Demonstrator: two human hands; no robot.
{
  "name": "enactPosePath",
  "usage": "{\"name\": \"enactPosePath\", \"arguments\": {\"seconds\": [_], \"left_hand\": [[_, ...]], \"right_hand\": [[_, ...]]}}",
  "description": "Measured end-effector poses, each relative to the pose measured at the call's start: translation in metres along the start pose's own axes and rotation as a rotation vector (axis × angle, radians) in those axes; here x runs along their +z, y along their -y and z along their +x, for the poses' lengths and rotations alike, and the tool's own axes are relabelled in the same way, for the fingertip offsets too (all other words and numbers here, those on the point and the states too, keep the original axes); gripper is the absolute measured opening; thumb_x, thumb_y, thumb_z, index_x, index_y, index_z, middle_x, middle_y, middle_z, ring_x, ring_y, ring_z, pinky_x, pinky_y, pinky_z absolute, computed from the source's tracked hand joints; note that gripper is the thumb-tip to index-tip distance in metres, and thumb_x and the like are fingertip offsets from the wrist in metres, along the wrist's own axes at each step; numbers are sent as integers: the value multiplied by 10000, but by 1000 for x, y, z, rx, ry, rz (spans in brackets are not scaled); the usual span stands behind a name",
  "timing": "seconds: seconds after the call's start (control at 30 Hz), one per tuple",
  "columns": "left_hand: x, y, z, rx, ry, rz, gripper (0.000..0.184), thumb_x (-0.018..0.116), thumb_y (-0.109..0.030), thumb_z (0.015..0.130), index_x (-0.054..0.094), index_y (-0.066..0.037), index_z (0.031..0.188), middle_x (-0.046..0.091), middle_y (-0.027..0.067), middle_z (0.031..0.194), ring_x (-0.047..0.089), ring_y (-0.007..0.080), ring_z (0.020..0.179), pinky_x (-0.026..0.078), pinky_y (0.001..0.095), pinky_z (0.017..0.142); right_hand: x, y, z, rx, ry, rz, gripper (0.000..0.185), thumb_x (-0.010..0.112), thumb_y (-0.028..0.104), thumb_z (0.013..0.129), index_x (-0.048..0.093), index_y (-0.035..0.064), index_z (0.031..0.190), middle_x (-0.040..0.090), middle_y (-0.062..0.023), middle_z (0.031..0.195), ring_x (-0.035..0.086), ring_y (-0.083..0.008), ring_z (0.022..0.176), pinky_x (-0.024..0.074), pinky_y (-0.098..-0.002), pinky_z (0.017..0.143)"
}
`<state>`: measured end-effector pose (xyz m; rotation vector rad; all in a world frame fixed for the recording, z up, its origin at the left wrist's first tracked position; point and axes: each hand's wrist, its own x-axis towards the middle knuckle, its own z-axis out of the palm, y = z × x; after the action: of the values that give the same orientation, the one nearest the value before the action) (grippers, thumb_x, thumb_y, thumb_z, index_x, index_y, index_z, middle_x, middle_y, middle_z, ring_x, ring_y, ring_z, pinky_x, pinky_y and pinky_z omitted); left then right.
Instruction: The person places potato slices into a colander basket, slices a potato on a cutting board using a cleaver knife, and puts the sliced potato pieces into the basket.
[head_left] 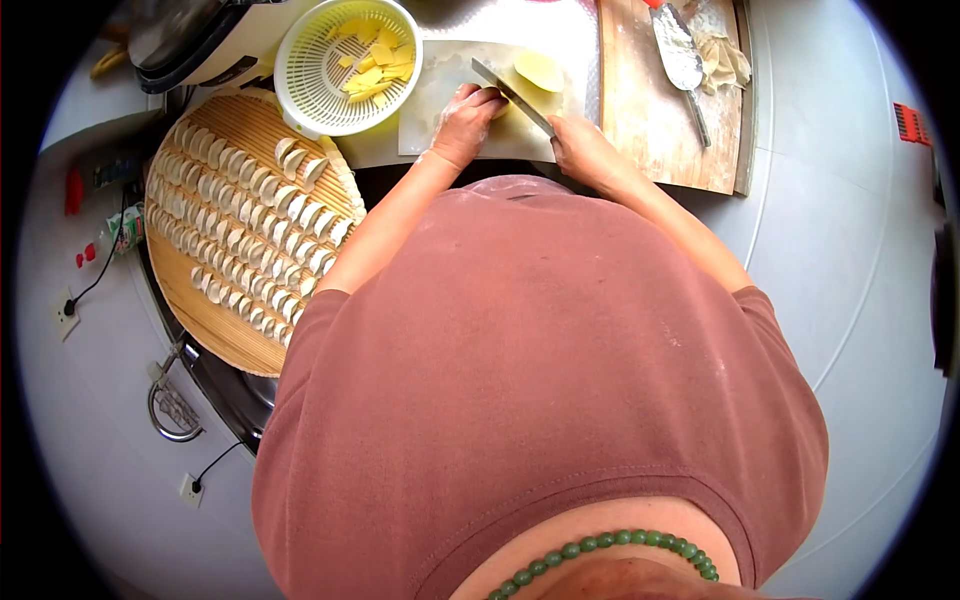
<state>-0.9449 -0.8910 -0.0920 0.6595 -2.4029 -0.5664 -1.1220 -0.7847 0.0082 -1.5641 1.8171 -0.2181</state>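
Note:
A knife with a dark blade lies slantwise over a pale cutting board. Its handle end is in my right hand, whose fingers are wrapped round it. My left hand is on the board at the blade's left side, fingers curled over a small yellow piece mostly hidden beneath them. Beyond the blade, a larger yellow piece rests on the board. Left of the board stands a white-green slotted basket with flat yellow slices inside.
Rows of dumplings cover a round woven tray at the left, over a sink edge. A wooden board at the right holds a flour scoop and a crumpled cloth. A cooker stands at the upper left.

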Motion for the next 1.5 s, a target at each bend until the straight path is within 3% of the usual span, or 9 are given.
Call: {"name": "enactPosePath", "arguments": {"seconds": [0.13, 0.37, 0.53, 0.8, 1.03, 1.17, 1.5], "left_hand": [[2, 0, 0, -19, -16, -48, 275, 588, -66, 771, 719, -131, 1003, 670, 5, 1044, 594, 238, 967, 518, 337, 859], [-2, -2, 1, 28, -35, -15, 278, 589, -61, 769, 717, -131, 1006, 666, 6, 1046, 594, 239, 970, 511, 333, 872], [-2, 0, 0, 22, -17, -36, 282, 594, -41, 753, 714, -122, 995, 663, 11, 1045, 590, 240, 974, 514, 335, 868], [0, 1, -1, -16, -11, -65, 235, 618, -31, 782, 710, -84, 991, 677, 54, 1015, 603, 263, 965, 502, 358, 880], [-2, -3, 0, 8, -43, -58, 265, 603, -42, 766, 710, -113, 998, 666, 35, 1027, 595, 255, 963, 518, 349, 851], [-2, -1, -1, 23, -48, -49, 235, 618, -57, 779, 710, -112, 988, 669, 40, 1012, 599, 256, 946, 511, 349, 854], [3, 3, -4, 10, -47, -61, 203, 638, -44, 775, 702, -73, 966, 681, 61, 997, 612, 259, 942, 508, 353, 863]], "right_hand": [[-3, 5, -6, 64, 42, 19, 152, 459, -17, 823, 576, -45, 917, 614, -309, 763, 629, -474, 778, 509, -519, 688], [32, -21, 12, -13, -51, -6, 133, 468, -15, 823, 569, -45, 904, 606, -314, 757, 630, -469, 788, 502, -521, 672], [14, -8, 12, 104, 28, 75, 125, 470, -13, 814, 566, -49, 884, 609, -313, 779, 622, -474, 795, 499, -521, 677], [-8, 15, -4, 78, 38, 42, 131, 471, -8, 806, 574, -54, 875, 608, -322, 797, 620, -481, 813, 498, -523, 699], [19, -3, 16, 124, 41, 62, 124, 479, 6, 822, 575, -58, 867, 617, -320, 808, 622, -483, 817, 499, -532, 710], [34, -16, 20, 38, -55, 67, 129, 478, 7, 821, 577, -60, 871, 615, -320, 797, 621, -485, 809, 499, -529, 703], [-3, 10, -4, 103, 33, 83, 142, 476, 7, 809, 585, -41, 886, 615, -315, 810, 623, -474, 809, 497, -520, 704]]}}
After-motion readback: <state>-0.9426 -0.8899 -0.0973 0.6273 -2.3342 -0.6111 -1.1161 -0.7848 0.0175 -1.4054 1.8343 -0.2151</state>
